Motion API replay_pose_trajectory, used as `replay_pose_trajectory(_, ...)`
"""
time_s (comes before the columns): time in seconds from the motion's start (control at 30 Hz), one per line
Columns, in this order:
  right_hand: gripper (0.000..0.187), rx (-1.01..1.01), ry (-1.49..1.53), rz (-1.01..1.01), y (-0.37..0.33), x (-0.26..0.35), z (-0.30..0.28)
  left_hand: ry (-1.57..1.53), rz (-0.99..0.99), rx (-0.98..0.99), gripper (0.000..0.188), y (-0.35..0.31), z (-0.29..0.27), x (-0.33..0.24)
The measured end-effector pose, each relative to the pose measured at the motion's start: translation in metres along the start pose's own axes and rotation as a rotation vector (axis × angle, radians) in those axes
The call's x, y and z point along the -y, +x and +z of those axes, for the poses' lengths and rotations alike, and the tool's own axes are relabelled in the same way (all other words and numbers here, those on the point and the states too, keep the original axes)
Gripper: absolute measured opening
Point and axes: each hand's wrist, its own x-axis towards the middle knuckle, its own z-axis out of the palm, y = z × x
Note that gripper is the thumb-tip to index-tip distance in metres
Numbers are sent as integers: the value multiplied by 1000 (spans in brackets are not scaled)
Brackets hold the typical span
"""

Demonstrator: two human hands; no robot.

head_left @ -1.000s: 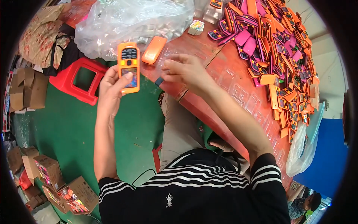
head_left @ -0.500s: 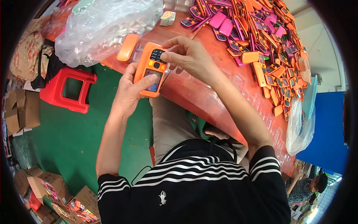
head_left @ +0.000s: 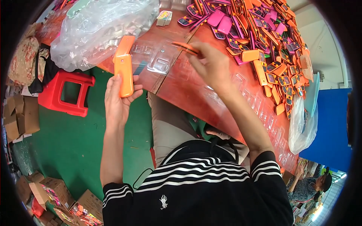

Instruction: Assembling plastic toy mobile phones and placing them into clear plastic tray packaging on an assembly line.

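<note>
My left hand point(head_left: 120, 92) is closed around an orange plastic toy phone point(head_left: 127, 77), its plain back facing up. The far end of that phone overlaps a second orange phone piece point(head_left: 125, 44) at the table's edge. Over the table, my right hand point(head_left: 213, 67) pinches a thin orange phone piece point(head_left: 184, 47), seen nearly edge-on. Beneath and left of it lies a clear plastic blister shell point(head_left: 160, 62) with moulded hollows.
A large heap of orange and pink toy phones point(head_left: 271, 56) covers the table's right side. A big clear plastic bag point(head_left: 102, 32) and a stack of small cards point(head_left: 164, 17) lie at the far left. More clear shells point(head_left: 249, 96) line the near edge. A red stool point(head_left: 67, 92) stands left.
Both hands held one orange phone, keypad side up. Now they are apart: the left has moved left with a phone turned back-up, and the right has moved right with a thin orange piece.
</note>
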Motion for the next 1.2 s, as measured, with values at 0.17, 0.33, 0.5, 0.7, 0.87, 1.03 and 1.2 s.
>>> replay_pose_trajectory(0.17,31,93,-374,-330,-3,7,28,-23,-37,22,26,-6,-2,8)
replay_pose_trajectory(0.33,26,40,-243,-290,-7,15,44,-32,-47,84,26,-6,3,13)
replay_pose_trajectory(0.5,39,196,213,342,-11,28,-1,-51,-90,132,29,-9,16,16)
replay_pose_trajectory(0.7,42,491,864,724,-7,3,-42,-78,-248,358,35,-12,63,29)
replay_pose_trajectory(0.87,36,346,906,880,-26,-8,-73,-62,-316,420,47,-24,106,53)
replay_pose_trajectory(1.03,30,38,712,916,-35,-44,-101,236,-182,426,59,-29,106,63)
replay_pose_trajectory(1.2,29,105,704,899,-31,-74,-85,343,-155,365,40,-24,94,59)
